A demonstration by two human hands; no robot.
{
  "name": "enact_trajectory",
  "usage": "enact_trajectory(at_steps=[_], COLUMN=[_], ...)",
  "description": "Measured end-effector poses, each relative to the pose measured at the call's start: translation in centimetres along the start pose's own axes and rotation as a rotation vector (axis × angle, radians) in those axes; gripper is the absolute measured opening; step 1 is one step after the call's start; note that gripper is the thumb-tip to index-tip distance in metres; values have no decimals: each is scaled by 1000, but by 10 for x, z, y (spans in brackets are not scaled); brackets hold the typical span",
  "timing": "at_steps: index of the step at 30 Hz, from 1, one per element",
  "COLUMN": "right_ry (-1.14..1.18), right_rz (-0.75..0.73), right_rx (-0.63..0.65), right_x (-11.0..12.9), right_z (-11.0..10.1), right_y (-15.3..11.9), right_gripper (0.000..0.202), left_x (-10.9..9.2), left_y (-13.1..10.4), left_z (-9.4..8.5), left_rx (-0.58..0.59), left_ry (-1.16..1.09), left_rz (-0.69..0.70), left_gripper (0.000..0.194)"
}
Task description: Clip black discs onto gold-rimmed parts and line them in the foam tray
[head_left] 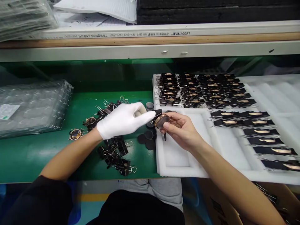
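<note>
My left hand (126,120), in a white glove, pinches a black binder clip (157,113) between thumb and fingers. The clip sits at the edge of a round gold-rimmed watch case (161,122), which the fingers of my bare right hand (182,128) grip. A dark disc covers the case's near face; whether the clip bites on it I cannot tell. Loose binder clips (117,153) lie heaped under and around my left forearm. Round black discs (150,144) rest on the green table just below the hands. Two more watch cases, one of them (75,134) gold-rimmed, lie further left.
Under my right hand stands a white foam tray (174,170); rows of clipped watch cases (213,90) fill its back and right parts. Stacked clear plastic trays (35,109) occupy the left. A shelf edge (140,51) crosses above the table. A cardboard box (217,200) sits below right.
</note>
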State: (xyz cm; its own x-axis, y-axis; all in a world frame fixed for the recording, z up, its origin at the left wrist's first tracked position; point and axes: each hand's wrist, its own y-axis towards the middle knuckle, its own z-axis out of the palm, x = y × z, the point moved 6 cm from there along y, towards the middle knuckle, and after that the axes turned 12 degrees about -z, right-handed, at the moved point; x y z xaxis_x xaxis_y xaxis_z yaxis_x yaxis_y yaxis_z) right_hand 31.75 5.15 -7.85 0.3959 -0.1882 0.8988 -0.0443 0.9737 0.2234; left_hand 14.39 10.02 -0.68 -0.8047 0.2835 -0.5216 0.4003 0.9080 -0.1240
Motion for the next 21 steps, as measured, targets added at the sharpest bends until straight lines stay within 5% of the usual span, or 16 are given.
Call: enact_trajectory(at_steps=[6, 12, 21], right_ry=[-20, -22, -196], right_rz=[0, 20, -36], right_rx=[-33, -20, -76], right_x=[-8, -1, 19], right_z=[-4, -2, -29], right_y=[1, 0, 12], right_gripper=[32, 31, 29], left_x=[-1, -3, 0], left_y=[2, 3, 6], left_z=[6, 6, -2], left_rx=[65, -9, -60], left_ry=[26, -123, -169], left_rz=[-4, 42, 136], left_gripper=[55, 48, 41])
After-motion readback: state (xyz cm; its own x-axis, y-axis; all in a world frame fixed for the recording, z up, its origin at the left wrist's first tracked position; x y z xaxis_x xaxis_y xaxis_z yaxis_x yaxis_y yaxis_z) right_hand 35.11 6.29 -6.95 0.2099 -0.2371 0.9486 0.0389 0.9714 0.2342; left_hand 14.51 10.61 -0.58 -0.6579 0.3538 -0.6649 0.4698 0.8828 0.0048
